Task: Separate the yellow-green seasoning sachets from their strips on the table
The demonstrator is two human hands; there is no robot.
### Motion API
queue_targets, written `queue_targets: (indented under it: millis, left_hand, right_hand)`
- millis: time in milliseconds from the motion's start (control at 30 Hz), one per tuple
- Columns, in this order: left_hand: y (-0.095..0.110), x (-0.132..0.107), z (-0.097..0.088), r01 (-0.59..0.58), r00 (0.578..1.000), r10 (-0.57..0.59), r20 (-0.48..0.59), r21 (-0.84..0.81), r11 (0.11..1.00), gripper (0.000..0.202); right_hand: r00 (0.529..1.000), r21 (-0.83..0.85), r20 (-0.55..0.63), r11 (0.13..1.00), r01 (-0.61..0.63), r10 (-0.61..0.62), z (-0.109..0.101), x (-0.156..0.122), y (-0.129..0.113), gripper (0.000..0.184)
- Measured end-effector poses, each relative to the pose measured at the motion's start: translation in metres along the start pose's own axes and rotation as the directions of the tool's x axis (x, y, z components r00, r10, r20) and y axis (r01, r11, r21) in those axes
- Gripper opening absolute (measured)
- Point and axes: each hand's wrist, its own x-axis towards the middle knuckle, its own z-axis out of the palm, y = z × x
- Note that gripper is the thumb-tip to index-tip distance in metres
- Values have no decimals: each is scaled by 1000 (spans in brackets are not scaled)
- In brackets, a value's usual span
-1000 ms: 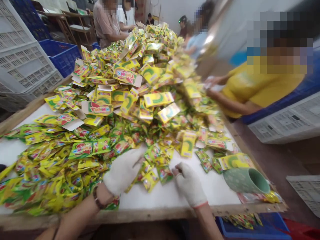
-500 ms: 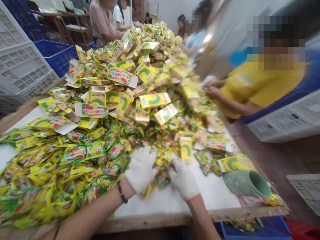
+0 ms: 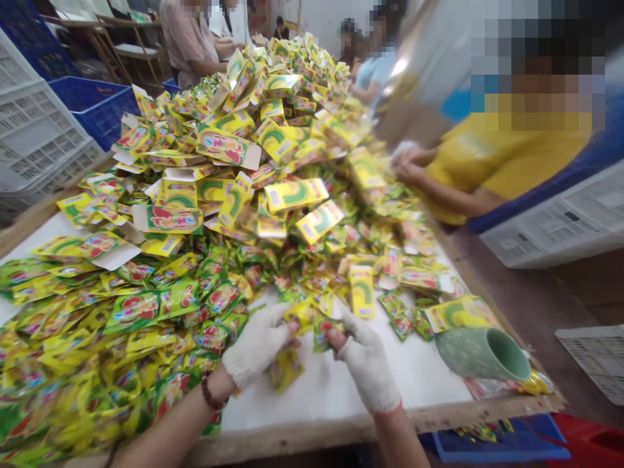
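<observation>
My left hand (image 3: 258, 344), in a white glove with bare fingertips, pinches a small yellow sachet (image 3: 301, 314) between thumb and fingers. A green sachet with a red fruit print (image 3: 322, 334) is gripped by my right hand (image 3: 368, 365), gloved the same way. The two hands are a short gap apart above the white tabletop (image 3: 331, 400). Just under my left hand is another yellow sachet (image 3: 286, 370); whether it hangs or lies there I cannot tell. Loose green and yellow sachets (image 3: 121, 351) spread thickly to the left of my left hand.
A tall heap of yellow cartons (image 3: 295, 195) rises beyond my hands. At the right lies a green cup (image 3: 480, 351) on its side, by a yellow carton (image 3: 461, 314). A person in a yellow top (image 3: 478, 162) works at the right edge. Crates (image 3: 95, 104) stand left.
My hands have come up from the sachets and drawn apart, the left one shifting left. A sachet now shows at the fingertips of each hand.
</observation>
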Motion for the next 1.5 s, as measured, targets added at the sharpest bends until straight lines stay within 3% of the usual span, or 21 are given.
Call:
queue_targets:
  millis: [133,300,400,467,533,600,633,700,767,833,933,1000,1067,1133,1233,1267,1333,1400,1467,1500]
  left_hand:
    - [-5,-3,2,1,996,-1,90,-5,1000,46]
    - [-4,-7,-5,-70,988,59,140,78,994,40]
    - [0,-6,1,-129,984,110,138,132,983,35]
    - [1,-4,8,-158,980,133,148,174,972,30]
    - [1,1,17,-128,982,93,164,217,968,25]
    - [0,7,26,-68,993,39,113,264,962,18]
    - [-1,10,30,-57,997,40,70,272,961,16]
    - [0,17,37,-108,994,110,6,251,962,16]
    - [0,22,42,-171,984,176,-12,194,966,18]
    - [-1,25,44,-176,984,177,2,148,973,20]
    - [-4,28,43,-167,986,169,-6,125,978,22]
    - [-4,27,40,-160,986,163,-36,90,983,27]
    - [-2,24,37,-166,985,166,-42,-11,986,36]
    - [2,19,37,-186,979,195,63,-128,974,42]
    - [8,9,40,-111,920,210,331,-294,949,41]
    - [9,5,40,-67,906,198,374,-335,940,41]
    - [10,-1,37,-46,929,172,329,-359,932,43]
    - [9,-4,28,-129,967,171,189,-217,968,42]
    - [5,-5,16,-223,975,223,21,144,964,42]
    - [2,-4,12,-242,958,282,-55,375,895,44]
  right_hand:
    - [998,-37,-14,998,58,-58,13,7,-7,27]
    - [997,-117,-46,991,59,-65,19,8,0,28]
    - [994,-77,-48,993,93,-97,17,5,1,19]
    - [994,-15,-33,994,106,-106,14,1,-1,33]
    - [994,20,26,994,105,-106,8,-2,-3,38]
    - [992,24,70,995,100,-102,-4,-3,-2,34]
    - [994,11,36,995,98,-99,-12,0,0,33]
    - [985,-66,-142,993,93,-102,-31,11,7,35]
    - [935,-189,-325,978,85,-144,-51,29,15,36]
    - [907,-271,-377,959,85,-187,-66,49,23,30]
    - [934,-266,-312,960,89,-173,-74,67,28,25]
    - [954,-240,-251,965,101,-163,-70,64,27,27]
    - [975,-83,-158,986,148,-159,-61,50,24,33]
    - [987,217,-1,964,156,-160,-46,31,22,41]
    - [960,519,231,855,17,-159,-20,10,22,48]
    - [950,551,267,834,-15,-160,-12,6,22,48]
    - [953,581,255,814,-17,-162,-1,3,23,43]
    - [972,583,180,812,17,-150,1,2,21,38]
    - [990,571,67,818,66,-126,-1,1,17,32]
    - [993,559,-12,823,101,-114,-3,-1,14,29]
